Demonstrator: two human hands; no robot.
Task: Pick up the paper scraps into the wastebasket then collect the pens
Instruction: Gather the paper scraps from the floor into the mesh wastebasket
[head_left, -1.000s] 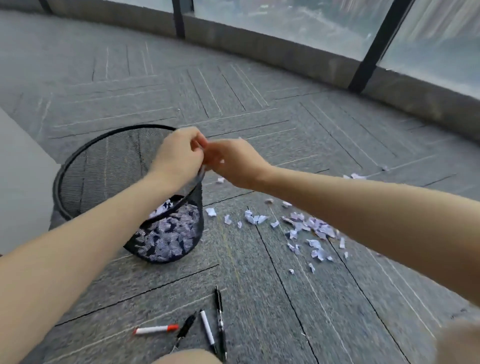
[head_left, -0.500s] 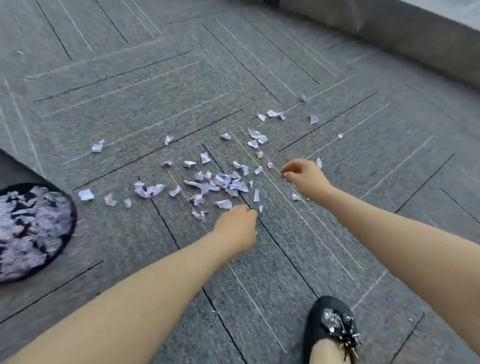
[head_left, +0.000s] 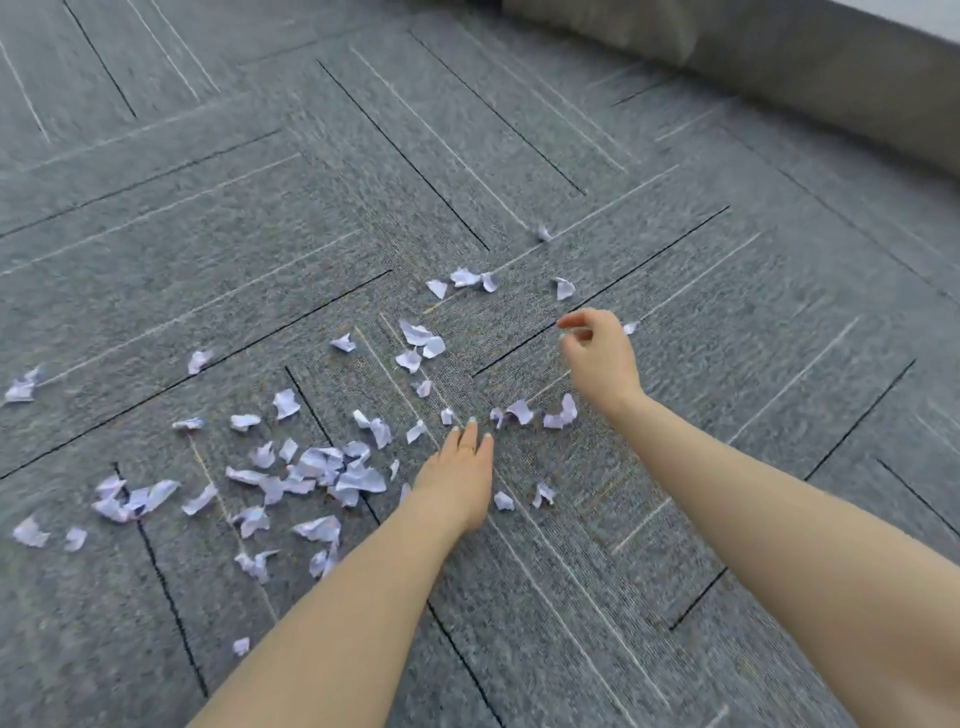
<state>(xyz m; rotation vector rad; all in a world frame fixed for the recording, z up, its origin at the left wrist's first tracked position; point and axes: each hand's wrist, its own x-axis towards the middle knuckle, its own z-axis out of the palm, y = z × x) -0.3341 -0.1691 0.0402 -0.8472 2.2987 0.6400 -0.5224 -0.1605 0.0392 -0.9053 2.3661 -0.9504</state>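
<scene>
Several white paper scraps (head_left: 332, 470) lie scattered over the grey carpet, thickest left of centre. My left hand (head_left: 457, 478) is low over the floor with fingers stretched forward and together, holding nothing, just right of the thick patch. My right hand (head_left: 597, 353) hovers farther out with thumb and forefinger curled apart, nothing between them, beside a small scrap (head_left: 630, 327). More scraps (head_left: 558, 415) lie between the two hands. The wastebasket and the pens are out of view.
Grey carpet tiles (head_left: 675, 519) with dark seams and pale stripes cover the floor. A low beige ledge (head_left: 831, 78) runs along the top right corner.
The view has shifted right, away from the wastebasket, which has left the frame. My left hand has unclenched and stretched flat; my right hand has reached farther out over the scraps.
</scene>
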